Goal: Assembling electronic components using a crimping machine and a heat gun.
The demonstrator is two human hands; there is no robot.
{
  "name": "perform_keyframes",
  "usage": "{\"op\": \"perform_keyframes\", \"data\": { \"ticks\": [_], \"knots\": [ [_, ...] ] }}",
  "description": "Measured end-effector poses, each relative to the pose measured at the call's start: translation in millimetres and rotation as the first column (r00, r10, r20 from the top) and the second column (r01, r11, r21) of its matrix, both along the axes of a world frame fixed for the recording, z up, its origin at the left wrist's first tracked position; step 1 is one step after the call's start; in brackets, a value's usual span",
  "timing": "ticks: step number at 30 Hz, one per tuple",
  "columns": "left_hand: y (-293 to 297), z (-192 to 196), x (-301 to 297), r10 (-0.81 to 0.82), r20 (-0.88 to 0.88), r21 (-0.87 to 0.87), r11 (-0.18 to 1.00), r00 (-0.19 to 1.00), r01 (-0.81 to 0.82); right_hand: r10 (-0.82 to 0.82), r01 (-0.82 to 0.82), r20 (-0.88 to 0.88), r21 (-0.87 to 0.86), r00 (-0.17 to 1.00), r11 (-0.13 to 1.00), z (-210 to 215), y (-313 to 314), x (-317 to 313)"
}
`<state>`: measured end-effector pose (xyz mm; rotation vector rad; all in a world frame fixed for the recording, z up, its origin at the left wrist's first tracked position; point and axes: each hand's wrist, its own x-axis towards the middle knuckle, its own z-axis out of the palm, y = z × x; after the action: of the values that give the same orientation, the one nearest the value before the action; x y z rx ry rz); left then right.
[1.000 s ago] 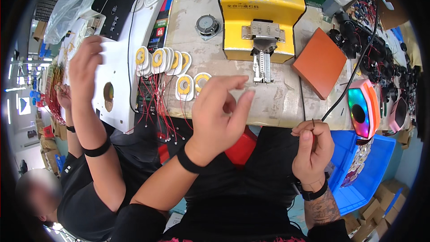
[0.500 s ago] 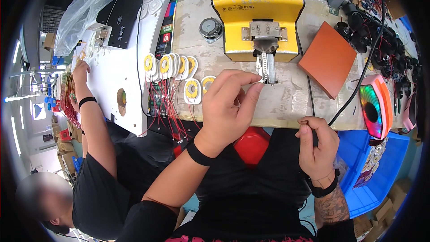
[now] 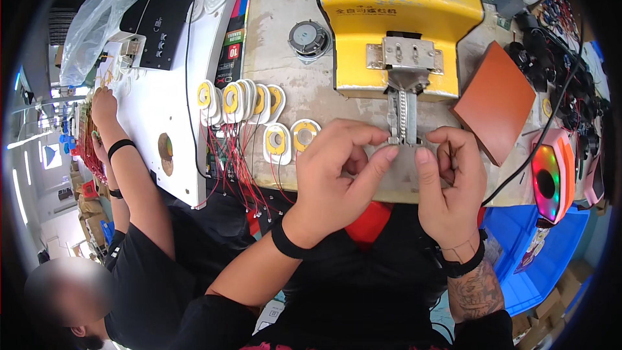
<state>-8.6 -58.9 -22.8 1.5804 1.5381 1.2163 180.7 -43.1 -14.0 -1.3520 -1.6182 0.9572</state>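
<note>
A yellow bench machine (image 3: 389, 10) stands at the back of the bench, with a narrow metal feed track (image 3: 403, 113) reaching out of its front toward me. My left hand (image 3: 340, 172) is at the left side of the track's end, thumb and forefinger pinched close together. On the other side of that end, my right hand (image 3: 453, 185) is curled, with its thumb and forefinger drawn in. Anything in either pinch is too small to name. To the left lie several white oval pieces with yellow ring centres (image 3: 276, 142) and thin red wires (image 3: 253, 185).
A round speaker (image 3: 308, 39) sits left of the machine. An orange-brown block (image 3: 495, 104), a black cable (image 3: 534, 146) and a lit speaker box (image 3: 547, 178) are at right, above a blue bin (image 3: 564, 240). A co-worker's arm (image 3: 133, 168) reaches over the white table (image 3: 146, 155).
My right hand has come up and left from the bench's front edge to the track's end. My left hand stays pinched there. The view has shifted slightly.
</note>
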Motion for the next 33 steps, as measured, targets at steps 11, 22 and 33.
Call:
{"op": "perform_keyframes", "data": {
  "ticks": [11,22,33],
  "knots": [
    [-6,-7,-10,-0.029,0.030,0.098,0.995,0.999,0.026,0.073,-0.104,0.148,0.209,0.986,0.972,-13,14,3],
    [-1,-10,-19,-0.162,0.024,0.100,0.982,0.986,0.159,0.098,-0.135,0.179,0.207,0.979,0.969,1,13,10],
    [-4,-12,-14,-0.114,0.125,0.112,0.989,0.986,0.100,0.268,-0.359,0.358,0.219,0.895,0.907,28,35,1]
  ]
}}
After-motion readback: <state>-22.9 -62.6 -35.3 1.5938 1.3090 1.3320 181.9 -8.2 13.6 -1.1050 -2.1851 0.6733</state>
